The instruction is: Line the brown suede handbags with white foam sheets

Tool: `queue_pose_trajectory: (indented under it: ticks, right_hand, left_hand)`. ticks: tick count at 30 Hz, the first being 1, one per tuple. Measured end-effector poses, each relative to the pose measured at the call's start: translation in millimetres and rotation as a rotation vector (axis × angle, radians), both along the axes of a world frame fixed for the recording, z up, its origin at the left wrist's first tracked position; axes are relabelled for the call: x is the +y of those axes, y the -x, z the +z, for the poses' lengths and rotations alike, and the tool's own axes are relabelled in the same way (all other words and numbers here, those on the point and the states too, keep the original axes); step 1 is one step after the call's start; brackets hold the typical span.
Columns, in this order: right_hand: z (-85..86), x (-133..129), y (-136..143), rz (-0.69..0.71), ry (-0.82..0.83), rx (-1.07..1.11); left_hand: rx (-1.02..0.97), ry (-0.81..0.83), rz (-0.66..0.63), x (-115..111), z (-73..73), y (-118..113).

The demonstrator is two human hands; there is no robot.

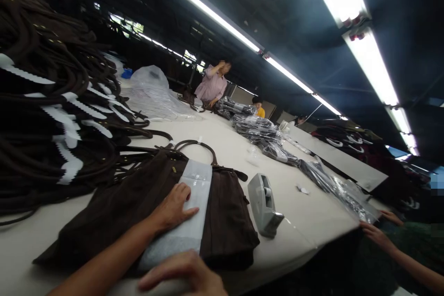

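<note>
A dark brown handbag [227,215] lies on the table in front of me, its looped handles pointing away. A band of white wrapping sheet [197,185] runs across its middle. My left hand [176,208] rests on this band, thumb spread from the fingers, pressing it against the bag. Close to the bag's near edge, my right hand [190,275] is at the bottom of the view, partly cut off and slightly blurred. One of its fingers stretches out to the left over the lower end of the band; nothing shows in its grasp. Right of the bag stands a grey tape dispenser [265,206].
Brown bags with white-wrapped handles [69,115] are piled at the left. Clear plastic bags [149,88] lie behind. Plastic-wrapped bags [256,127] stretch along the table's far side. A co-worker's hands [378,236] touch one at the right; another person [212,84] stands at the back.
</note>
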State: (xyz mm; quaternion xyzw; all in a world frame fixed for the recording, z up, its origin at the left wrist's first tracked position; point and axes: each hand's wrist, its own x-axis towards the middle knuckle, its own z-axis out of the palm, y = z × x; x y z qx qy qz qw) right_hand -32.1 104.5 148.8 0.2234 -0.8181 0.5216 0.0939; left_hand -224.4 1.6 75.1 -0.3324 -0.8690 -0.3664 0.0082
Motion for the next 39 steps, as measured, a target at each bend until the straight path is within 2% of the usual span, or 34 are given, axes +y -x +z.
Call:
queue_pose_trajectory:
  ticks: [2, 3, 5, 7, 8, 10, 13, 17, 20, 23, 28, 33, 36, 39]
  right_hand:
    - [-18.2, 12.2, 8.1, -0.216, 0.057, 0.077]
    - [-25.0, 28.8, 9.9, -0.371, 0.085, 0.12]
    - [-35.0, 72.6, 10.7, -0.645, 0.015, 0.162]
    - [-41.8, 113.1, 14.9, -0.803, -0.084, 0.184]
    - [-44.2, 126.3, 20.5, -0.826, -0.147, 0.218]
    - [-47.1, 132.9, 39.3, -0.766, -0.286, 0.286]
    - [-46.3, 102.4, 80.2, -0.539, -0.545, 0.277]
    - [-43.3, 52.8, 137.0, -0.3, -0.879, 0.013]
    - [-48.4, 41.6, 165.1, -0.219, -1.037, -0.116]
    - [-59.1, 45.2, 177.4, -0.207, -1.088, -0.112]
    - [-69.5, 48.8, 173.7, -0.282, -1.116, -0.054]
    - [-74.0, 51.6, 174.2, -0.339, -1.139, -0.005]
    - [-75.1, 55.2, 184.5, -0.355, -1.136, -0.01]
    - [-68.4, 54.8, 199.7, -0.384, -1.109, -0.073]
  left_hand:
    - [0.001, -0.004, 0.004, -0.4, -1.2, 0.2]
    - [-0.004, -0.007, 0.007, -0.6, -1.7, 0.2]
    - [-0.024, -0.008, 0.013, -1.0, -1.8, -0.6]
    - [-0.045, -0.007, 0.019, -1.5, -0.5, -2.6]
    - [-0.053, -0.006, 0.024, -1.6, 0.6, -3.9]
    - [-0.059, -0.003, 0.039, -1.9, 3.3, -6.8]
    - [-0.068, 0.008, 0.062, -1.7, 6.2, -10.5]
    - [-0.073, 0.044, 0.069, -1.1, 2.4, -11.7]
    - [-0.092, 0.084, 0.062, -1.3, -6.3, -9.4]
    - [-0.108, 0.108, 0.057, -1.2, -14.2, -6.5]
    - [-0.113, 0.08, 0.066, 0.6, -15.9, -7.2]
    - [-0.123, 0.063, 0.068, 0.3, -8.9, -10.3]
    - [-0.117, 0.076, 0.064, -1.4, -0.7, -13.3]
    - [-0.102, 0.102, 0.049, -5.2, 7.3, -17.7]
